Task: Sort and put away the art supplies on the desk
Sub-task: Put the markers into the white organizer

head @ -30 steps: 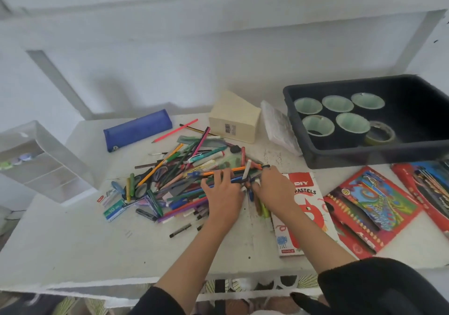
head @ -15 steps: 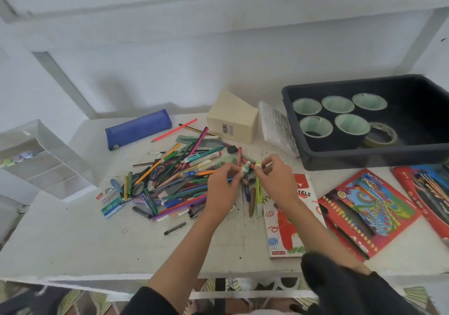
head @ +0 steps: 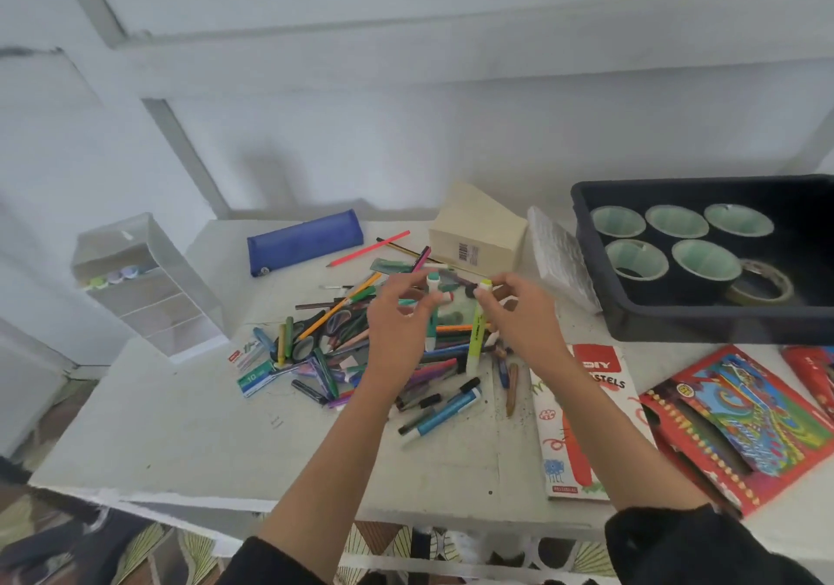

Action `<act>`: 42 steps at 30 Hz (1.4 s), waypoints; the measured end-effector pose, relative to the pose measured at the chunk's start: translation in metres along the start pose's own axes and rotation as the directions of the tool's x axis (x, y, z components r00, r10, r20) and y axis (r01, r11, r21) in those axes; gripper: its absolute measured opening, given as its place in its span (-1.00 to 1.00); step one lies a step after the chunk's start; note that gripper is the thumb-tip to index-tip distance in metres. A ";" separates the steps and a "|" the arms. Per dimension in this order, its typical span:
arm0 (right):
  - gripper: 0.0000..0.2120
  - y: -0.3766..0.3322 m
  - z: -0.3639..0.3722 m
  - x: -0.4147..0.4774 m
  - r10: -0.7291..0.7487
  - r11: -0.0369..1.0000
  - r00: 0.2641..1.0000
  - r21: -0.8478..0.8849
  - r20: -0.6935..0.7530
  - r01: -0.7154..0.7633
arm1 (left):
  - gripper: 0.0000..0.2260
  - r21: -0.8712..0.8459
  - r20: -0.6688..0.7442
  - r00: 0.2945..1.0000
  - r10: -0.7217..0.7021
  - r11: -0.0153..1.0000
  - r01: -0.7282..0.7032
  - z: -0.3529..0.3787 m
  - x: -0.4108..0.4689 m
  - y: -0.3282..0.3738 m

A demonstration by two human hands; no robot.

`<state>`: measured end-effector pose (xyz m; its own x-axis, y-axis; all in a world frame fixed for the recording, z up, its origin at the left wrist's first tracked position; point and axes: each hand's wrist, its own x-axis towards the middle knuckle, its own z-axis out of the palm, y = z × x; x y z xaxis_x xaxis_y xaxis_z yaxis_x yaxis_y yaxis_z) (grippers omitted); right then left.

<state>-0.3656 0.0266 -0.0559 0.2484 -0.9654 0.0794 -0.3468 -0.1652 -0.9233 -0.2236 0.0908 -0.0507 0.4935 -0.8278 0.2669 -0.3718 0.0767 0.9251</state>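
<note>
So, both hands are up over the pile of pens and markers (head: 343, 349) on the desk (head: 180, 440), close together but not touching. The left hand (head: 399, 331) pinches a teal-capped marker (head: 433, 281) roughly upright. The right hand (head: 519, 318) pinches a yellow highlighter (head: 474, 340) near its cap end, with the body hanging down toward the pile. Just on the near side of the pile lies a loose blue marker (head: 444, 413). Behind the pile sit a blue pencil case (head: 304, 241) and a beige box (head: 478, 236). Off to the pile's left is a clear acrylic organizer (head: 149, 286). Right of the pile, a pastels box (head: 582, 417) lies flat, then a red coloured-pencil box (head: 740, 426) past it. Back right of the pile is a black tray (head: 704, 325) holding tape rolls (head: 706, 259).
</note>
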 end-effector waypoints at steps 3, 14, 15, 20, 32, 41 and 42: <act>-0.91 -0.026 0.024 0.000 -0.031 0.993 0.998 0.120 0.052 0.025 | -0.80 0.045 -0.064 0.997 0.051 0.998 -0.048 -0.047 0.008 -0.002; -0.91 -0.134 0.161 -0.001 -0.361 0.910 0.906 0.295 0.219 0.291 | -0.78 0.263 -0.313 0.929 0.198 0.958 -0.116 -0.246 0.018 -0.034; -0.91 -0.142 0.174 -0.004 -0.395 0.898 0.891 0.297 0.222 0.324 | -0.78 0.281 -0.334 0.918 0.215 0.952 -0.121 -0.257 0.017 -0.038; -0.88 -0.172 0.227 -0.017 -0.553 0.826 0.813 0.247 0.183 0.506 | -0.83 0.337 -0.386 0.883 0.266 0.932 -0.134 -0.301 0.012 -0.058; -0.94 -0.190 0.292 0.003 -0.626 0.717 0.716 -0.133 0.309 0.684 | -0.80 0.778 -0.134 0.892 0.432 0.603 -0.175 -0.340 0.045 -0.116; -0.89 -0.197 0.324 0.027 -0.496 0.533 0.758 -0.541 0.423 0.651 | -0.74 0.947 0.077 0.947 0.312 0.274 -0.168 -0.337 0.065 -0.116; -0.87 -0.197 0.325 0.027 -0.486 0.523 0.758 -0.550 0.435 0.651 | -0.72 0.952 0.087 0.951 0.297 0.257 -0.167 -0.336 0.066 -0.116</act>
<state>0.0033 0.0986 0.0065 0.7506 -0.5633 0.3455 -0.5167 -0.8262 -0.2244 0.1158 0.2144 -0.0494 0.2904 -0.8128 0.5050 -0.9265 -0.3709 -0.0642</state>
